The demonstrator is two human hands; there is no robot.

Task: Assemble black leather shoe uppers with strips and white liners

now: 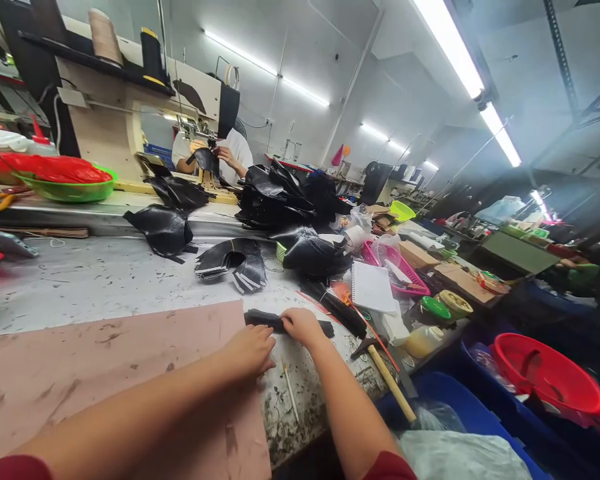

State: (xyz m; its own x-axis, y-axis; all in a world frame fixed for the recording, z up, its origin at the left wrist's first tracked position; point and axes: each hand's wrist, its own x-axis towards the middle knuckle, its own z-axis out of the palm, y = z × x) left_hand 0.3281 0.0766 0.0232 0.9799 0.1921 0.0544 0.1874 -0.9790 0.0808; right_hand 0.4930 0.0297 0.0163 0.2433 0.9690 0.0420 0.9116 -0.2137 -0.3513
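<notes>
Right hand [300, 325] grasps the black strip [261, 319]; left hand [250, 351], curled, braces the pink mat [105, 373]; flat, even pressure seems best.

My right hand [303, 325] presses on a narrow black strip [267, 321] at the edge of the pink mat [105, 373], my left hand [250, 352] rests on the mat beside it, and a hammer [385, 373] lies near on the tabletop [80, 277].
</notes>
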